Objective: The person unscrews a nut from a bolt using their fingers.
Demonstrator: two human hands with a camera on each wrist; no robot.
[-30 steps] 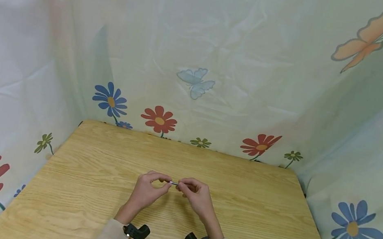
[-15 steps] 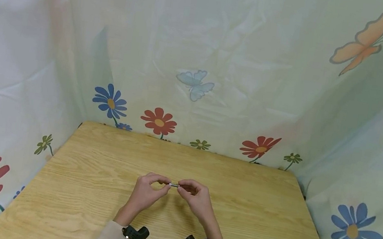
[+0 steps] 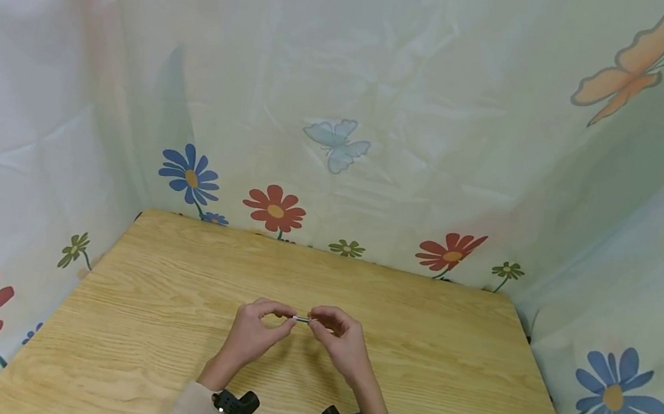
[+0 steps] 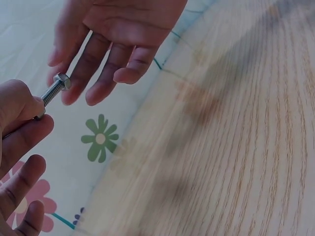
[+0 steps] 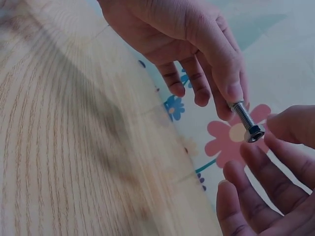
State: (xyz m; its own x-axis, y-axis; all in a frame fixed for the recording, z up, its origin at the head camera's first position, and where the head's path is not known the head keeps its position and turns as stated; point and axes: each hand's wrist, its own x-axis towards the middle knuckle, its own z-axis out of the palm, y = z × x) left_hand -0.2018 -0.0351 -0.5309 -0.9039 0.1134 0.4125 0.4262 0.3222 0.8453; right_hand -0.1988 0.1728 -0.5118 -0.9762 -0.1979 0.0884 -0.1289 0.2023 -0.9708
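A silvery threaded bolt (image 4: 53, 92) with a hexagonal end is held above the table. My left hand (image 3: 253, 327) pinches its other end between thumb and index finger; a bit of metal shows at those fingertips, too covered to identify. My right hand (image 3: 343, 345) is around the hexagonal end. In the right wrist view, the bolt (image 5: 244, 118) points toward the right hand (image 5: 275, 182), whose thumb stands slightly off it. One right fingertip lies very close to the hexagonal end; I cannot tell whether it touches. The other right fingers are loosely spread.
A wooden table (image 3: 181, 270) lies beneath both hands. Behind it and along both sides hangs a pale curtain (image 3: 401, 88) printed with flowers and butterflies. Black wrist devices (image 3: 238, 404) sit at both cuffs.
The right fingers have shifted slightly and uncovered more of the bolt than a second ago. The left hand keeps its pinch and has hardly moved.
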